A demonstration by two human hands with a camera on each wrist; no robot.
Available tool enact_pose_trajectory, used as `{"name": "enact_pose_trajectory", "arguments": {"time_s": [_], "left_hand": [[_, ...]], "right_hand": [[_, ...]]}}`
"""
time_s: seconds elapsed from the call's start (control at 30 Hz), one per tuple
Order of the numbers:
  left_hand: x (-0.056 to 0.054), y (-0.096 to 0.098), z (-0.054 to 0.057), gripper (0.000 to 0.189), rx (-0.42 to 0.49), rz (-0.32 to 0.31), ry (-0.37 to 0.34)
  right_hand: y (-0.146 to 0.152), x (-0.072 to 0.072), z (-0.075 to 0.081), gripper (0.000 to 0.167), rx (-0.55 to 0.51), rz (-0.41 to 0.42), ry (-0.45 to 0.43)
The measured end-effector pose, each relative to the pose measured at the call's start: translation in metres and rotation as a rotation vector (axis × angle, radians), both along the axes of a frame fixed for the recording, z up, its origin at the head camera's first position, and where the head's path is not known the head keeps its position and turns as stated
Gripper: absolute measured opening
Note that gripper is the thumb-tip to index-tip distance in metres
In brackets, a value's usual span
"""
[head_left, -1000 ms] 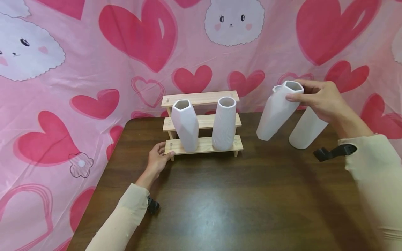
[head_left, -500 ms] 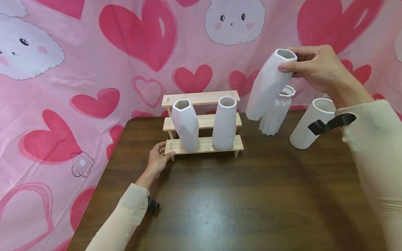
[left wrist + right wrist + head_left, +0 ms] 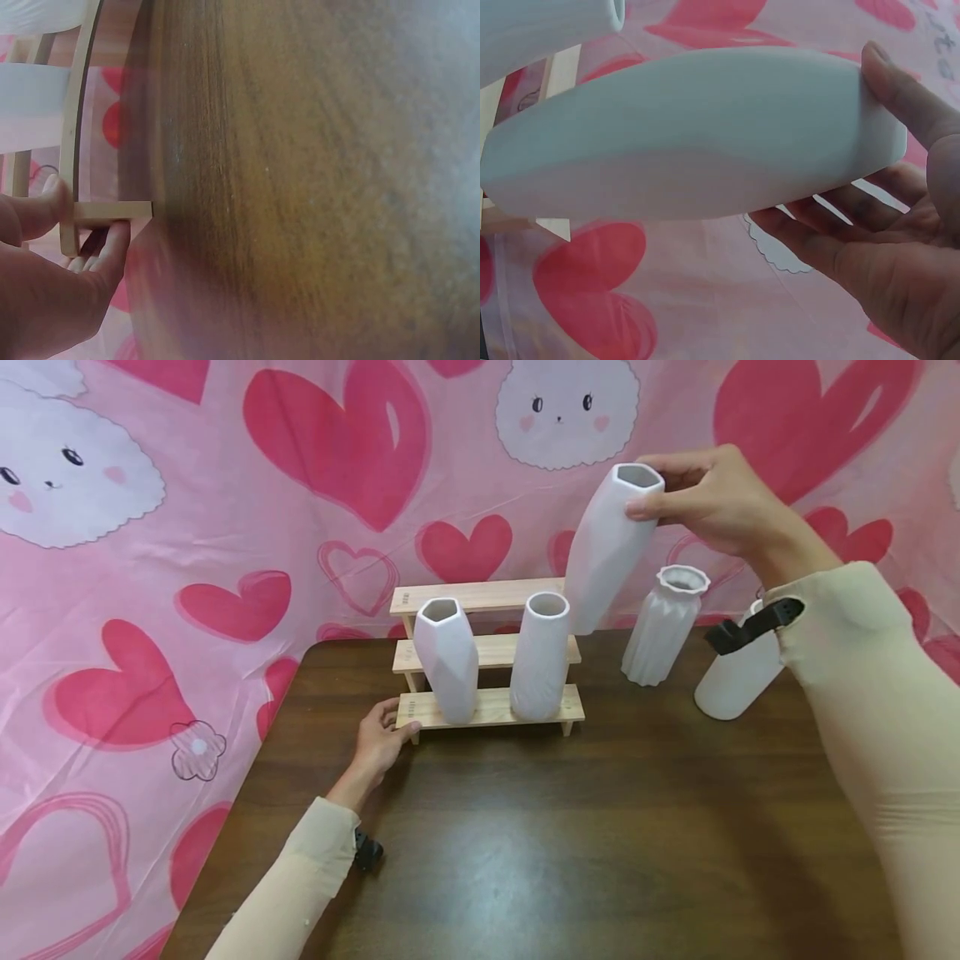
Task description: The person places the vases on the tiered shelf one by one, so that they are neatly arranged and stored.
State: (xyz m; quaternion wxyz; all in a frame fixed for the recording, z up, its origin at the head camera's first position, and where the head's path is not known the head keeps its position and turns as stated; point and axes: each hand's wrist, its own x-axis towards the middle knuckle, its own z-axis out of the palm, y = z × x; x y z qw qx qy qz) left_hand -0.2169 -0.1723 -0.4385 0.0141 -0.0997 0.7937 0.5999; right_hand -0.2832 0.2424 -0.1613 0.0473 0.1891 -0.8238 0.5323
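Note:
My right hand (image 3: 712,497) pinches a white faceted vase (image 3: 611,547) near its mouth, thumb on the near side, fingers behind. The vase tilts in the air, its base overlapping the right end of the wooden three-step stand (image 3: 487,650) in the head view. With my left hand (image 3: 378,743) I grip the left end of the stand's lowest step; in the left wrist view the thumb (image 3: 49,199) lies on top and the fingers reach underneath. Another faceted vase (image 3: 447,664) and a round textured vase (image 3: 540,660) stand on that lowest step.
A white ribbed vase (image 3: 660,627) with a frilled rim stands on the brown table (image 3: 480,843) right of the stand. Behind my right sleeve is a plain white vase (image 3: 735,672), partly hidden. A pink heart-print cloth (image 3: 457,468) hangs behind the table.
My right hand has lifted the faceted vase and carried it left to the stand, uncovering the ribbed vase. The left hand stays on the lowest step.

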Motion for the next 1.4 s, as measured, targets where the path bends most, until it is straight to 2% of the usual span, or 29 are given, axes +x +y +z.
{"name": "enact_pose_trajectory", "arguments": {"time_s": [0.2,0.5,0.57,0.73,0.9,1.1,1.4], "left_hand": [[0.0,0.0,-0.001,0.06,0.002,-0.014,0.008],[0.0,0.001,-0.001,0.06,0.013,-0.01,0.017],[0.0,0.0,0.0,0.06,0.021,-0.009,0.016],[0.0,-0.001,0.001,0.06,0.02,-0.001,0.004],[0.001,-0.002,-0.001,0.06,0.018,0.005,-0.014],[0.003,-0.004,-0.002,0.06,0.02,0.003,-0.008],[0.005,-0.004,-0.002,0.06,0.011,0.009,-0.012]], "right_hand": [[-0.011,-0.013,-0.002,0.048,-0.042,0.083,-0.005],[-0.039,-0.031,-0.001,0.051,0.057,0.093,-0.009],[-0.046,-0.035,-0.001,0.05,0.057,0.117,-0.004],[-0.063,-0.046,-0.008,0.048,0.05,0.199,0.017],[-0.077,-0.055,-0.02,0.046,0.027,0.267,-0.018],[-0.093,-0.062,-0.03,0.046,-0.01,0.342,-0.065],[-0.113,-0.066,-0.035,0.05,0.023,0.365,-0.091]]}}
